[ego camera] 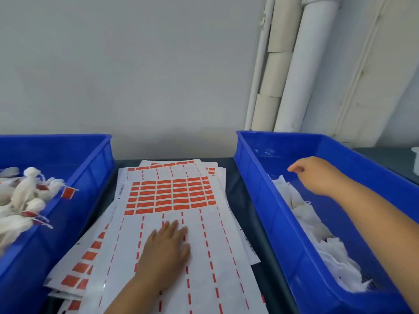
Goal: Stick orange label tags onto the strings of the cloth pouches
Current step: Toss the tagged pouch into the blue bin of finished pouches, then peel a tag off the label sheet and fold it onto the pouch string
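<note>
Left blue plastic bin [95, 159]: sits on the left of the dark counter [240, 191], and judging by its contents it serves as the finished pile, kept apart from the untagged stock.
Tagged white cloth pouches [27, 196]: heaped in the left bin, knotted at the neck, several with a small orange label tag [67, 192] folded over the white string; the tags stick out like little flags towards the bin's inner wall.
Stack of white label sheets [172, 223]: lies between the two bins, fanned untidily, probably so either hand can get at it.
Orange label tags on the top sheet [172, 196]: a block of small rectangles in tidy rows fills the sheet's far half; the near half is bare backing with only thin orange dashes between the columns, which suggests those tags are already used.
Left hand [166, 248]: lies flat on the bare part of the top sheet, fingers straight and together, gripping nothing; it appears to pin the sheet.
Right blue plastic bin [256, 184]: stands on the right of the counter as the supply side.
Untagged white cloth pouches [303, 214]: a crumpled pile along the bin's floor, no orange visible on them.
Right hand [317, 175]: reaches into the right bin above the far end of the pile, fingers curled down; whether it already pinches a pouch or a string I cannot tell.
</note>
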Tool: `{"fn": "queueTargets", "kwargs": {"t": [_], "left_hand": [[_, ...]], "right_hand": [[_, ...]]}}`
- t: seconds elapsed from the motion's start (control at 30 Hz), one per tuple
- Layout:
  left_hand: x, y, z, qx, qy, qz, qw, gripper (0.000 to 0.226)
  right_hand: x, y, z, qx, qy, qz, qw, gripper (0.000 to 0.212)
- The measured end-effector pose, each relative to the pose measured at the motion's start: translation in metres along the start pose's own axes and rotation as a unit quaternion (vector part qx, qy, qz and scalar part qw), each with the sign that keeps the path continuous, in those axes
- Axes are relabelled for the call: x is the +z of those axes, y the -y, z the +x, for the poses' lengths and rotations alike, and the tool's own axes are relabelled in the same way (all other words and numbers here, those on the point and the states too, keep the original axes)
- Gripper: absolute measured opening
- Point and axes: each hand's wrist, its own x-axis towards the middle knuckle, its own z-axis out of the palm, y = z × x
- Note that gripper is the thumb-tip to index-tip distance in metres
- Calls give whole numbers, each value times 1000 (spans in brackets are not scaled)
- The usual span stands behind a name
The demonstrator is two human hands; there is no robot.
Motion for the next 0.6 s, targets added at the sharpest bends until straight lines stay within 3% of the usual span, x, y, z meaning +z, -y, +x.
{"fn": "queueTargets", "kwargs": {"t": [0.2,0.37,0.6], "left_hand": [[14,1,5,34,-34,57,997,55],[13,1,3,35,-38,60,997,54],[12,0,3,34,-42,52,997,54]], "right_hand": [[37,-29,27,-56,107,-63,991,52],[58,-28,40,-78,86,-136,984,52],[62,-35,43,-78,20,-281,956,21]]}}
